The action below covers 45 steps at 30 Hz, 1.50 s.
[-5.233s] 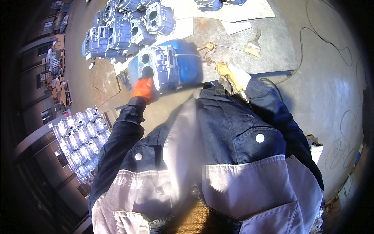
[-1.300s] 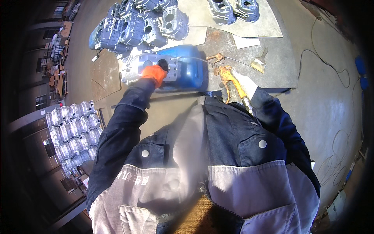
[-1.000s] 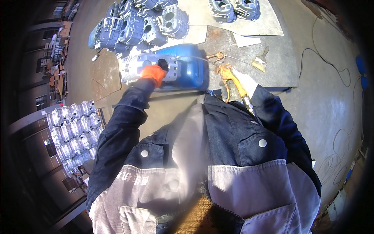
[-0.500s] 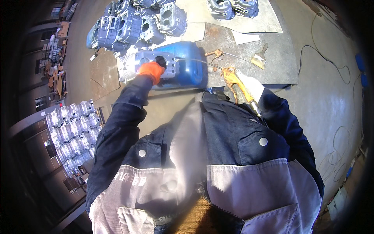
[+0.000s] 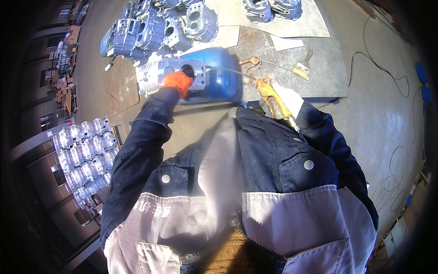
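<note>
A silvery cast-metal housing [image 5: 199, 82] with round bores rests against a blue plastic drum [image 5: 221, 84] lying on the bench. My left hand [image 5: 177, 83], in an orange glove, grips the housing between its bores, its fingertips partly hidden at the dark opening. In a white glove, my right hand [image 5: 288, 98] is closed round an orange-yellow air blow gun [image 5: 275, 97]. The gun's long thin nozzle [image 5: 232, 71] reaches left over the drum, its tip by the housing's right side. The right fingers are partly hidden behind the gun's handle.
Several similar housings [image 5: 150, 32] crowd the back left, with two more castings [image 5: 271, 9] at the back right. A second tool with an orange handle [image 5: 250, 61] and a brush [image 5: 303, 67] lie on the bench. Stacked shiny castings [image 5: 86, 157] stand at left; hoses trail over the floor at right.
My right hand and the blow gun have shifted slightly left and up, toward the housing. My left hand keeps its place on the housing.
</note>
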Motion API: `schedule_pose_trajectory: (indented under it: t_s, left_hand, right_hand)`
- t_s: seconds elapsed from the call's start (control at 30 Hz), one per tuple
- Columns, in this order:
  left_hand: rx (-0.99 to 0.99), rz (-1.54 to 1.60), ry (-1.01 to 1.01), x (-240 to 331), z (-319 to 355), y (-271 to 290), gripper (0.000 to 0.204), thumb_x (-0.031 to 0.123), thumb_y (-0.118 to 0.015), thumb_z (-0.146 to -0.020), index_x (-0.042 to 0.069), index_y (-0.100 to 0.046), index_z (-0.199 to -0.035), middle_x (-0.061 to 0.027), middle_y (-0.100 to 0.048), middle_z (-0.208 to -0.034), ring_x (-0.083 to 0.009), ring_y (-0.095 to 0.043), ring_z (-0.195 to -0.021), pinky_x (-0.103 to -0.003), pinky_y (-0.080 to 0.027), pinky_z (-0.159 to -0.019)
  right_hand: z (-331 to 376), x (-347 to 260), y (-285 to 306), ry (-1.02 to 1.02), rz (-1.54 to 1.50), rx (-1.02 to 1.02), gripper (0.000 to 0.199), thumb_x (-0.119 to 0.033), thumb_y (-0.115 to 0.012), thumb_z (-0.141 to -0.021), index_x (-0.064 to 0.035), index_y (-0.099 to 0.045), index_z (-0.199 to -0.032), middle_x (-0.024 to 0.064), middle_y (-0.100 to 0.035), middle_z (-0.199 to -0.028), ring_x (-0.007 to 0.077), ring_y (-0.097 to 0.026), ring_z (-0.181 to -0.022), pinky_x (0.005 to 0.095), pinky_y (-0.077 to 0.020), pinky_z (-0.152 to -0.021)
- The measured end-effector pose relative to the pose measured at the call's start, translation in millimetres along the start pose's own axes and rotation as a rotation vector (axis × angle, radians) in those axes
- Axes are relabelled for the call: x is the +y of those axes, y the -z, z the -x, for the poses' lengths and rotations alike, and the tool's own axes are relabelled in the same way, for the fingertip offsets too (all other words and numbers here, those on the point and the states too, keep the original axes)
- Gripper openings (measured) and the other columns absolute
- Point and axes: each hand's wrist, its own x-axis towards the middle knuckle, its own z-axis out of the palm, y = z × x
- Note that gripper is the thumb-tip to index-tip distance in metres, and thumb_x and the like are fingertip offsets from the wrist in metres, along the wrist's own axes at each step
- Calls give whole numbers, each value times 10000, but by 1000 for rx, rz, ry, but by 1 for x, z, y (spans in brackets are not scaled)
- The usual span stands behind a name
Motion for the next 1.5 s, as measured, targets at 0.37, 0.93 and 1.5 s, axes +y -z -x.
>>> schedule_pose_trajectory:
  t_s: [0.37, 0.93, 1.5]
  left_hand:
    - [6, 2, -1, -1, 0, -1, 233, 145, -630, -731, 143, -662, -962, -160, -658, -953, -363, -641, -946, -465, -519, -757]
    - [-16, 7, 56, 3, 3, 4, 246, 110, -652, -733, 162, -694, -970, -114, -664, -995, -316, -647, -972, -429, -527, -800]
    - [12, 13, 16, -1, -4, 1, 263, 174, -686, -714, 159, -670, -976, -150, -665, -931, -354, -642, -942, -459, -524, -752]
  right_hand:
    - [12, -7, -23, 4, 14, 79, 417, -351, -420, -1019, -17, -550, -1233, 126, -674, -915, 199, -671, -690, 291, -571, -593]
    - [-6, 3, 13, 11, 76, 9, 419, -307, -437, -1022, -4, -508, -1302, 110, -636, -1136, 158, -656, -942, 264, -561, -779]
    - [-9, -7, 0, 25, -121, -48, 419, -316, -425, -1025, 19, -536, -1249, 116, -654, -1069, 177, -671, -881, 275, -569, -763]
